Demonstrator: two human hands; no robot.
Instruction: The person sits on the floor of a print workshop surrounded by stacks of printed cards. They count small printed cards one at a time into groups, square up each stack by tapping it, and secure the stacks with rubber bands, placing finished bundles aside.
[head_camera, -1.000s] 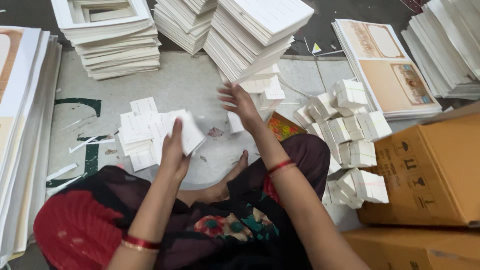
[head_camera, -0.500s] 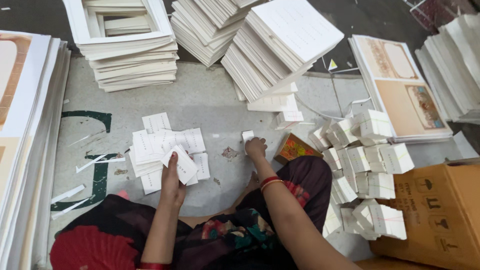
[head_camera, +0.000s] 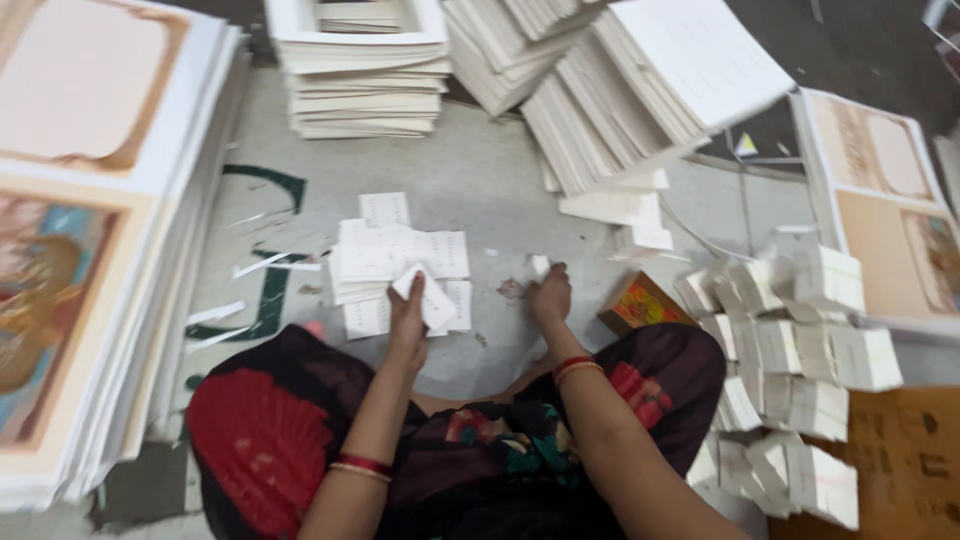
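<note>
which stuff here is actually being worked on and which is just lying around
In hand:
left hand on the loose white slips
right hand pinching a small white piece

Lying about:
bundled white packs
small colourful box
tall white sheet stacks
printed picture sheets
brown carton

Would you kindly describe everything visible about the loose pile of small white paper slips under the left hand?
The pile of paper slips lies flat on the grey floor, in front of the seated person's knees. The slips are thin white rectangles, fanned and overlapping untidily, with faint printing. The left hand rests on the pile's near edge, lifting one slip.
</note>
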